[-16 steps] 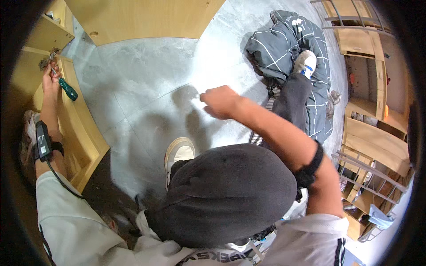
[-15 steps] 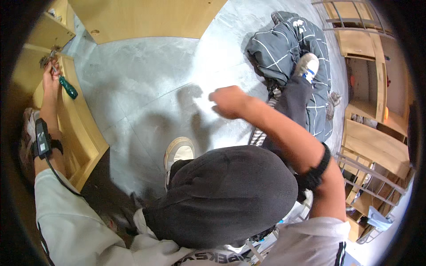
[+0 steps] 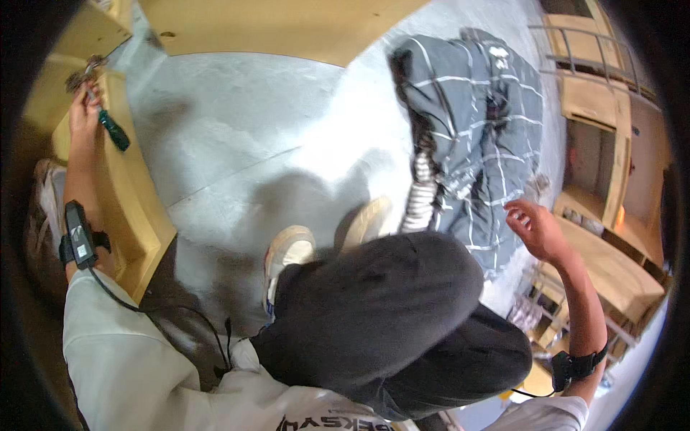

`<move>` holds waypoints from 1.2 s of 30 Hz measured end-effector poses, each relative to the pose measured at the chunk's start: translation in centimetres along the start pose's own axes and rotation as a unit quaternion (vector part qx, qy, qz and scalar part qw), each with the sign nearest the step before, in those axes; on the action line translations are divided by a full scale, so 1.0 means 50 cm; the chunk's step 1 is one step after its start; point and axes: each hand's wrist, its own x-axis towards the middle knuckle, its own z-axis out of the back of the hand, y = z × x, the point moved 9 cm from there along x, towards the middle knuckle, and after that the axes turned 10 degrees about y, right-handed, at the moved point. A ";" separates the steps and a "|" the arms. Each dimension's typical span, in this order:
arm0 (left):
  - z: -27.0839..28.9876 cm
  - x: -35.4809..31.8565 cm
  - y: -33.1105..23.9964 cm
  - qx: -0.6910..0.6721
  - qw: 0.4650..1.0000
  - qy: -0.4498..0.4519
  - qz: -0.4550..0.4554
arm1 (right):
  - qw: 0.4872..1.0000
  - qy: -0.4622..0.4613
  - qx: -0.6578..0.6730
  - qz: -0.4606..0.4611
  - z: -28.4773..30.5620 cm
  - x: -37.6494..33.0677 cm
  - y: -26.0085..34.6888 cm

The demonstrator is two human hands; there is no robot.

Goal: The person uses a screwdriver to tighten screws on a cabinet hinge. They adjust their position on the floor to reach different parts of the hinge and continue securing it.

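Observation:
At the far left, my left hand (image 3: 85, 113) is closed round the shaft of a screwdriver with a dark green handle (image 3: 113, 131), which points down towards the right. Just past my fingers is a small metal piece with a brownish clump (image 3: 85, 74); I cannot make out what it is, or whether my hand grips it too. This hand is at the edge of a light wooden panel (image 3: 118, 154). My right hand (image 3: 537, 228) is raised on the right with loosely curled fingers, nothing in it, beside a dark grey quilt (image 3: 467, 122) with white lines, heaped on the floor.
Another wooden panel (image 3: 273, 29) spans the top over the grey floor (image 3: 237, 108). My bent knees (image 3: 374, 302) and shoes (image 3: 291, 251) fill the lower middle. Wooden cabinets (image 3: 596, 108) and metal rails run along the right. Cables hang from my left armband (image 3: 79, 233).
My right hand has swung from the middle out to the right and its fingers have spread. My right foot has come off the quilt onto the floor. The left hand keeps its hold.

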 end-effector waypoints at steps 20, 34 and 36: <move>-0.134 -0.035 0.007 -0.095 0.995 -0.037 0.020 | 0.851 -0.049 -0.376 0.364 0.096 0.163 0.639; 0.013 -0.012 0.019 -0.018 0.994 -0.040 0.097 | 0.689 -0.125 -0.428 0.571 0.082 0.189 1.117; 0.030 -0.021 0.014 -0.015 0.993 -0.065 0.097 | 0.660 -0.126 -0.494 0.552 0.088 0.221 1.113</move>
